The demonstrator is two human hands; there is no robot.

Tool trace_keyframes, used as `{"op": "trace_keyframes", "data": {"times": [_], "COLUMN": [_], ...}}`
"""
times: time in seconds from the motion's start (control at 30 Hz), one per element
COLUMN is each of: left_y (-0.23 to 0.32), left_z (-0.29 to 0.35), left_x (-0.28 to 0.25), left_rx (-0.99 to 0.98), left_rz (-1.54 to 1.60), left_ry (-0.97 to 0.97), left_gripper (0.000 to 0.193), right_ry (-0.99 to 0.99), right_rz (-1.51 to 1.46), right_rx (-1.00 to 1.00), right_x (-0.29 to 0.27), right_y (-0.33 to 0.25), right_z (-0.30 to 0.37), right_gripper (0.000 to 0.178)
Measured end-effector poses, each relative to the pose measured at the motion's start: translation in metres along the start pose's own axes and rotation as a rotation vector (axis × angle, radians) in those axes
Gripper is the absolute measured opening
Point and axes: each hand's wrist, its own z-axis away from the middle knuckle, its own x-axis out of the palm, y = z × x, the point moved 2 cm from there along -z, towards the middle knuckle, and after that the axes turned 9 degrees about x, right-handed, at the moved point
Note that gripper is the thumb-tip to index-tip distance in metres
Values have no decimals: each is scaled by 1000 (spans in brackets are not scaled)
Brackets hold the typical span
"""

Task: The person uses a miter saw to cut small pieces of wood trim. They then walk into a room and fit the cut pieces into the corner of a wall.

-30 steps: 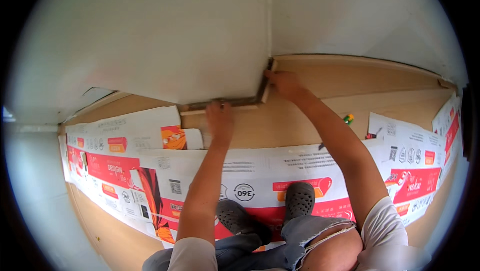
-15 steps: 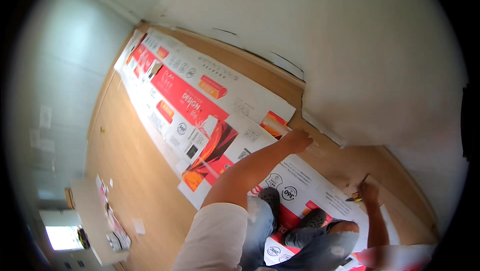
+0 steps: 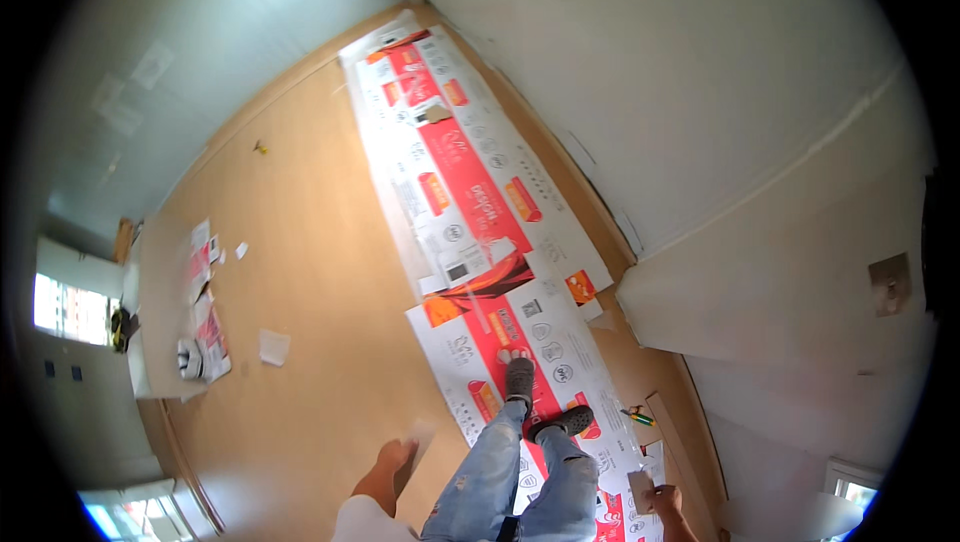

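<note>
I stand over long red-and-white printed cardboard sheets (image 3: 470, 177) laid end to end along the wall. At lower left, my left hand (image 3: 393, 458) is over the wooden floor, beside my leg. Its fingers are closed on a thin, pale flat strip (image 3: 415, 454), blurred by motion, whose kind I cannot make out. Low on the right, my right hand (image 3: 664, 499) grips a small flat brown cardboard piece (image 3: 641, 491). A yellow-and-green handled tool, which looks like a utility knife (image 3: 638, 417), lies at the sheets' right edge, ahead of that hand.
A wall corner (image 3: 625, 277) juts out on the right. A long board-like strip (image 3: 680, 452) runs beside the sheets. Torn cardboard (image 3: 208, 337) and a white paper scrap (image 3: 274, 347) lie on the wooden floor (image 3: 320, 272) to the left.
From a crouch I have risen, and the view has turned. The yellow-and-green tool has left my right hand and lies down; that hand now holds cardboard. My left hand has moved off the sheets.
</note>
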Motion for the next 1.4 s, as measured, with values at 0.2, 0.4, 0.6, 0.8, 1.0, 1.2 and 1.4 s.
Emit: {"op": "trace_keyframes", "data": {"times": [0.2,0.4,0.6,0.8,1.0,1.2,1.4], "left_y": [-103,-159,-288,-492,-611,-583,-616], "left_z": [136,137,159,187,205,239,226], "left_x": [5,-81,-214,-206,-78,-2,-98], "left_rx": [-25,118,76,-281,-789,-915,-1151], "left_rz": [317,379,619,1055,1129,1623,1766], "left_ry": [16,156,404,665,597,599,733], "left_gripper": [76,74,78,76,90,67,71], "right_ry": [-44,-46,-187,-301,-147,-22,231], "right_rz": [-327,-305,176,266,527,677,1385], "right_rx": [-164,-382,-520,-807,-841,-764,-1685], "right_x": [-13,52,171,272,326,513,872], "right_y": [-130,-266,-410,-558,-725,-955,-1123], "right_z": [65,108,196,253,354,420,751], "right_gripper": [18,24,26,26,24,31,46]}}
